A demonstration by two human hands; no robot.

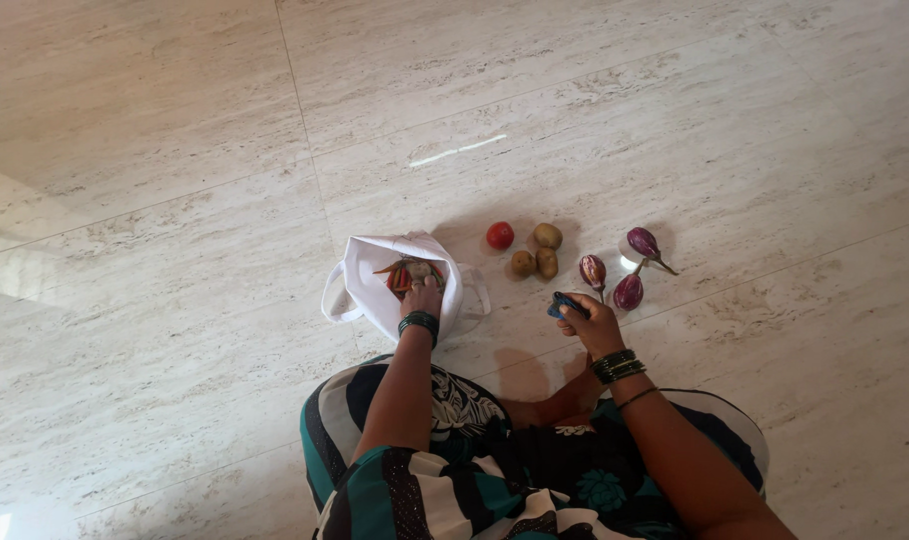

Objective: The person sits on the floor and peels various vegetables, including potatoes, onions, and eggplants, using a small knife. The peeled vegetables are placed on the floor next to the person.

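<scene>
Two hands work on the floor (175, 200): left hand (422, 298) dips into the white bag (365, 285), fingers hidden; right hand (590, 322) grips a small blue thing (563, 303) near three eggplants (630, 292).

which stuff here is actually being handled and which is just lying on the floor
In hand:
left hand reaching into the white cloth bag
right hand holding a small dark blue object

Lying about on the floor:
red tomato
three potatoes
three purple striped brinjals

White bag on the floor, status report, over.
Left hand inside white bag. Right hand grips small blue object. Tomato, potatoes, aubergines beside it, nothing blocking.
</scene>
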